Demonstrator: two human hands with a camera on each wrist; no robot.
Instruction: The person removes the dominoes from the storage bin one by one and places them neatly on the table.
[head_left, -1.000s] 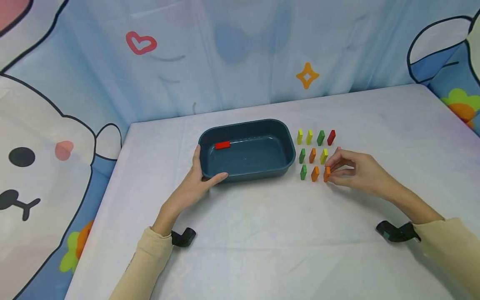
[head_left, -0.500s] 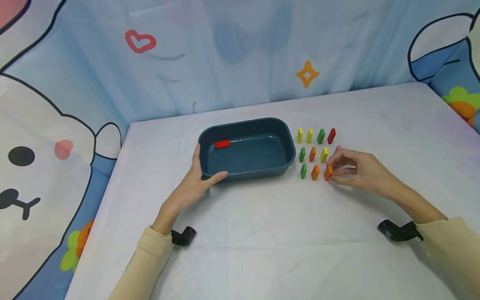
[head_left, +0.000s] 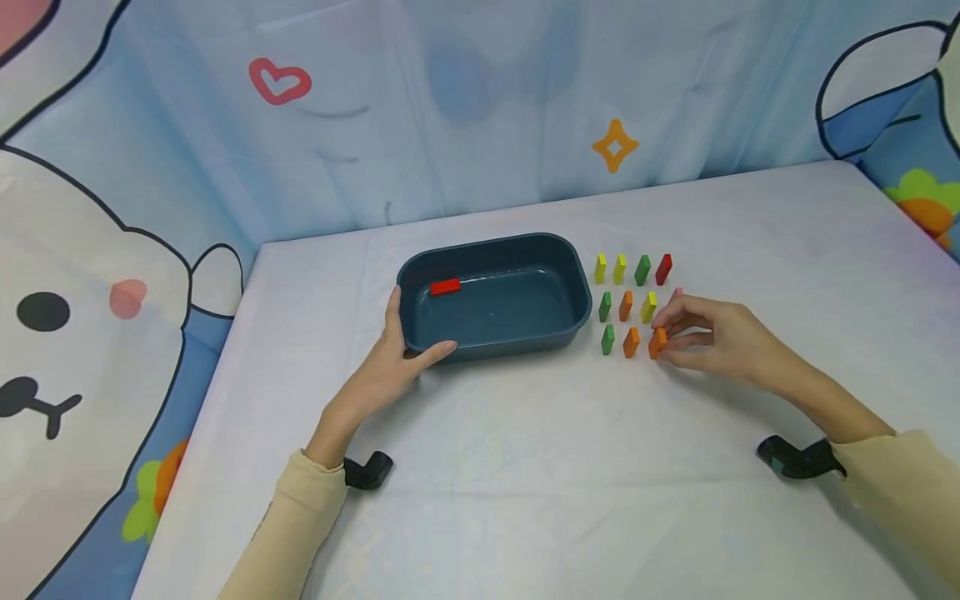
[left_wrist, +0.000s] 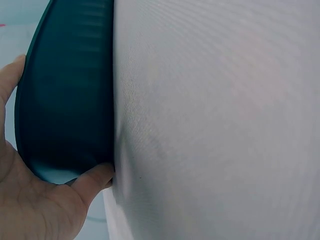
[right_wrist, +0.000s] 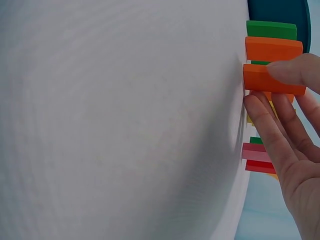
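My left hand (head_left: 382,367) holds the near left corner of a dark teal plastic bin (head_left: 517,346), thumb on the front side and fingers on the left side. In the left wrist view its fingertips touch the bin's wall (left_wrist: 70,100). A red domino (head_left: 446,287) lies flat inside the bin. My right hand (head_left: 720,342) pinches an upright orange domino (right_wrist: 257,77) between thumb and fingers, at the right end of the nearest row. Beside it stand another orange domino (head_left: 632,342) and a green domino (head_left: 607,339).
Behind stand a middle row with green (head_left: 604,306), orange (head_left: 626,305), yellow (head_left: 648,307) and a partly hidden pink domino (head_left: 677,292). The far row has two yellow dominoes, a green (head_left: 642,270) and a red one (head_left: 663,269). A white cloth covers the table (head_left: 525,483).
The orange domino in my right hand has shifted very slightly to the right and turned a little. My left hand and the bin have stayed in place.
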